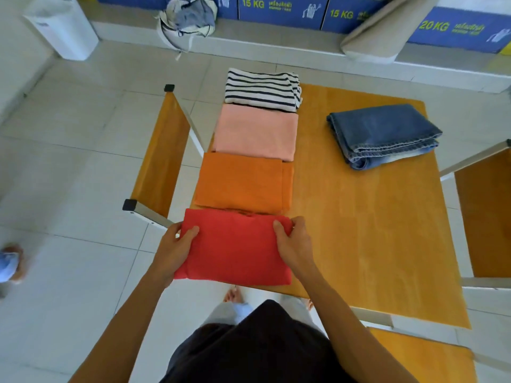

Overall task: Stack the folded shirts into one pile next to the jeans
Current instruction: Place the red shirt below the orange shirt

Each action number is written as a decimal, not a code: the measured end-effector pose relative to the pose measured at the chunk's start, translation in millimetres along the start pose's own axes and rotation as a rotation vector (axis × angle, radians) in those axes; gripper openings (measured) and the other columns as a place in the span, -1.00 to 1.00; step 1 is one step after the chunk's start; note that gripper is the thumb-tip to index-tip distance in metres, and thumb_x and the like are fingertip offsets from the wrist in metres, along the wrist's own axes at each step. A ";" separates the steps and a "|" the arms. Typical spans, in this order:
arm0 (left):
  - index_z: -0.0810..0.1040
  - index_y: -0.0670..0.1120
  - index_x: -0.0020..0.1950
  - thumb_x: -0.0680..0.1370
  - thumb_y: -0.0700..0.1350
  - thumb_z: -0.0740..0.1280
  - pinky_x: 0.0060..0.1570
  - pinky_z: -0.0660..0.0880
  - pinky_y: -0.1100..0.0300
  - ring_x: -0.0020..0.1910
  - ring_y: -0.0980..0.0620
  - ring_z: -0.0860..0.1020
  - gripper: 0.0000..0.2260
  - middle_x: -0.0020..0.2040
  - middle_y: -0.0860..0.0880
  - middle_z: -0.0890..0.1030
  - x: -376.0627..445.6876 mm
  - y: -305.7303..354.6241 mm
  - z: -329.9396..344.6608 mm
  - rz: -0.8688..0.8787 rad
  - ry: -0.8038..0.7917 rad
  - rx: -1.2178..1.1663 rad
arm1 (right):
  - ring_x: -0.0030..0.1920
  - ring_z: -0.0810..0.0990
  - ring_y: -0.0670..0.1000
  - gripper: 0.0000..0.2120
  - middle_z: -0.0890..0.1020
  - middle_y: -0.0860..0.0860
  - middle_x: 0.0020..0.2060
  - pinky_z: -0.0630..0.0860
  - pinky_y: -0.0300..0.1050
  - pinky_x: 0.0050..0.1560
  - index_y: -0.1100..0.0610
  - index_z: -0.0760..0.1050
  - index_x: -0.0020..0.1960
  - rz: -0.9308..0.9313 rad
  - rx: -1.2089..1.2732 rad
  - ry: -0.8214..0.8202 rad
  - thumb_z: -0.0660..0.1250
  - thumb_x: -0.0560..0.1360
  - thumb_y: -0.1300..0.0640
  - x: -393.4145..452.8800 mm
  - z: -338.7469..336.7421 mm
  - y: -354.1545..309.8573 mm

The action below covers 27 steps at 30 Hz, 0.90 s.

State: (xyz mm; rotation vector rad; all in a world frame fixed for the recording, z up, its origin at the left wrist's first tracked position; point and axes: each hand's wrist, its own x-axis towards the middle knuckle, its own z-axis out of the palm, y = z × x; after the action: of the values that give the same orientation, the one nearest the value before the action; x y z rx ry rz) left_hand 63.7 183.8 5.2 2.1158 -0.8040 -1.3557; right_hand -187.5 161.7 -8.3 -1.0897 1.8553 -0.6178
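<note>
Several folded shirts lie in a row along the left side of the wooden table (pixel 359 230). The nearest is a red shirt (pixel 235 247); behind it come an orange shirt (pixel 240 182), a pink shirt (pixel 255 132) and a black-and-white striped shirt (pixel 261 88) at the far edge. Folded blue jeans (pixel 383 134) rest on the table's far right part. My left hand (pixel 177 244) grips the red shirt's left edge, thumb on top. My right hand (pixel 293 241) grips its right edge the same way.
A wooden bench (pixel 160 153) with white metal legs stands left of the table, and another bench (pixel 484 217) to the right. A bag of clothes (pixel 188 20) and a white bin (pixel 63 26) sit on the tiled floor beyond. Someone's foot (pixel 11 264) shows at far left.
</note>
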 end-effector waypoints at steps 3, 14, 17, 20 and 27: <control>0.37 -0.02 0.39 0.58 0.16 0.23 0.20 0.48 -0.16 0.17 -0.14 0.53 -0.56 0.30 -0.09 0.52 11.0 -6.9 -13.4 0.062 0.055 0.118 | -0.20 0.51 0.06 -0.79 0.47 -0.07 -0.26 0.34 -0.12 -0.20 0.15 0.33 0.05 -0.025 -0.072 -0.004 0.31 0.58 0.06 -1.2 12.5 -1.5; 0.36 -0.08 0.40 0.63 0.02 0.20 0.23 0.43 -0.14 0.25 -0.20 0.50 -0.63 0.32 -0.14 0.52 24.4 -5.5 1.2 0.101 0.153 0.218 | -0.03 0.58 0.13 -0.71 0.56 0.06 -0.04 0.54 0.03 -0.05 0.18 0.37 0.25 -0.043 -0.145 0.028 0.29 0.59 0.10 2.1 14.1 -0.9; 0.35 -0.08 0.39 0.58 -0.10 0.26 0.27 0.36 -0.19 0.31 -0.21 0.41 -0.62 0.35 -0.15 0.46 21.6 -1.4 11.6 0.225 0.331 0.386 | 0.07 0.55 0.18 -0.68 0.55 0.16 0.10 0.54 0.11 0.01 0.17 0.38 0.26 -0.099 -0.249 0.105 0.30 0.54 0.15 1.3 14.5 -3.4; 0.35 -0.07 0.40 0.57 -0.12 0.26 0.36 0.26 -0.21 0.41 -0.19 0.33 -0.61 0.42 -0.13 0.38 15.2 4.2 25.0 0.489 0.416 0.513 | 0.19 0.45 0.16 -0.57 0.47 0.16 0.21 0.49 0.12 0.12 0.18 0.35 0.34 -0.270 -0.357 0.273 0.31 0.50 0.18 -8.0 18.8 -12.9; 0.31 -0.04 0.51 0.61 0.13 0.08 0.46 0.09 -0.27 0.52 -0.21 0.20 -0.50 0.53 -0.16 0.28 28.3 -31.0 56.5 0.694 0.128 0.964 | 0.55 0.17 0.18 -0.42 0.20 0.10 0.56 0.18 0.35 0.44 -0.03 0.26 0.53 -0.402 -0.748 -0.056 0.06 0.56 -0.20 -34.6 71.2 6.7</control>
State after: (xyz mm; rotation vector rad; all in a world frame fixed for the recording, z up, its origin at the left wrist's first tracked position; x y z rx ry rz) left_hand 27.6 180.3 -55.2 2.1183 -2.1796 -0.4601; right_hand -120.4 195.9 -33.7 -1.9726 1.8684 -0.0801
